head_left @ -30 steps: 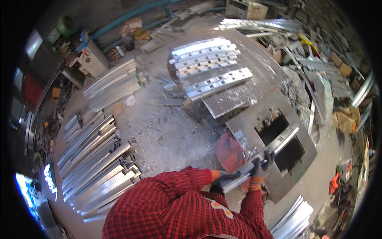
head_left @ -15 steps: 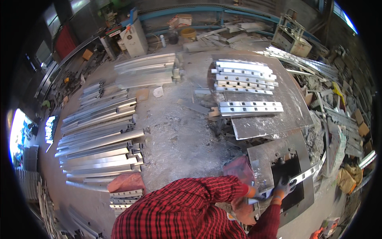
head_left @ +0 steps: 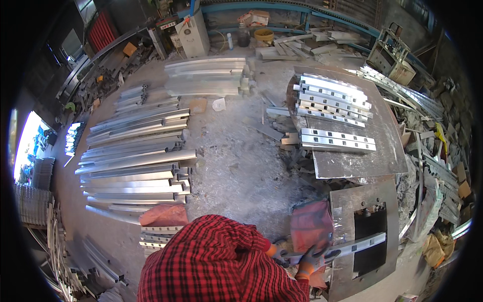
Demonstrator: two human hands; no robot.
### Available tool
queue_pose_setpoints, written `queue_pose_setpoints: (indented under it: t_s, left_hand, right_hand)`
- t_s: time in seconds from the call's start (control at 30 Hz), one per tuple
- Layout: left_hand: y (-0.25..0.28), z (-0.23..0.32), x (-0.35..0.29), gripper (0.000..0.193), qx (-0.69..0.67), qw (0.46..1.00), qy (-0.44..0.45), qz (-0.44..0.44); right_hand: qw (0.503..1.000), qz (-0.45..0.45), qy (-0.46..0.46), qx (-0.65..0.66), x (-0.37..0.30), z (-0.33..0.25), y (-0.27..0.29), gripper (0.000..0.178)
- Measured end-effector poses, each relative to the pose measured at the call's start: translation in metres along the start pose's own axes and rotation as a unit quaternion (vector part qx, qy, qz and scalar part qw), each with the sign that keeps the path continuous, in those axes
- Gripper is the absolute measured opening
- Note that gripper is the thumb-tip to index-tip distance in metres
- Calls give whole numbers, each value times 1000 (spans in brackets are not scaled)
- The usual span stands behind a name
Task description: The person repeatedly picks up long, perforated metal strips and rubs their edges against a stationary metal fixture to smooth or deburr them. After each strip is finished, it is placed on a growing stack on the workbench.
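A silvery metal bar with square holes (head_left: 358, 245) extends from my hands out over the dark rectangular opening in a grey metal plate (head_left: 343, 201). My left hand (head_left: 277, 254), in a grey glove with an orange cuff, is closed around the bar's left end. Farther along, my right hand (head_left: 313, 258), gloved the same way, has its fingers wrapped round the bar. Beside the plate, a faded red cloth (head_left: 312, 225) lies behind both hands. My red checked sleeve hides part of the area below.
Punched metal bars (head_left: 338, 140) lie on a large dark plate (head_left: 359, 165) beyond the nearer one. Long metal profiles (head_left: 138, 157) lie in rows on the floor at left. Scrap heaps (head_left: 427, 176) line the right side, and a grey cabinet (head_left: 193, 38) stands at the back.
Both hands have moved left with the bar, drawing its far end back from beyond the plate's right edge to over the opening. The whole view has shifted too.
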State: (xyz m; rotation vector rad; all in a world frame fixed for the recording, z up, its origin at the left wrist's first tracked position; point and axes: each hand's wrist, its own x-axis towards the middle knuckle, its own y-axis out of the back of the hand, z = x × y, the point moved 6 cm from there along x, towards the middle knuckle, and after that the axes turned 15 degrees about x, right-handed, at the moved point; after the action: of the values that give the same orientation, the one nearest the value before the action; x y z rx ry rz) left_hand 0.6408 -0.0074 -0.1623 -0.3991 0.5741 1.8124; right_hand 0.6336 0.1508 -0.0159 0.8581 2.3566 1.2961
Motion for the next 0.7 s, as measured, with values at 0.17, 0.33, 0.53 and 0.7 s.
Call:
queue_pose_setpoints:
  t_s: [0.17, 0.33, 0.53, 0.7]
  left_hand:
    - [20, 89, 104, 111, 44, 997, -54, -45]
    - [55, 183, 188, 100, 40, 994, -75, 68]
    - [56, 162, 162, 90, 83, 992, -79, 52]
    - [19, 77, 65, 76, 48, 999, 19, -9]
  right_hand:
    - [989, 134, 59, 6, 101, 34, 52, 71]
    - [983, 170, -20, -62, 217, 76, 95, 80]
    - [981, 186, -60, -7, 187, 79, 77, 93]
    - [966, 57, -75, 242, 72, 33, 28, 92]
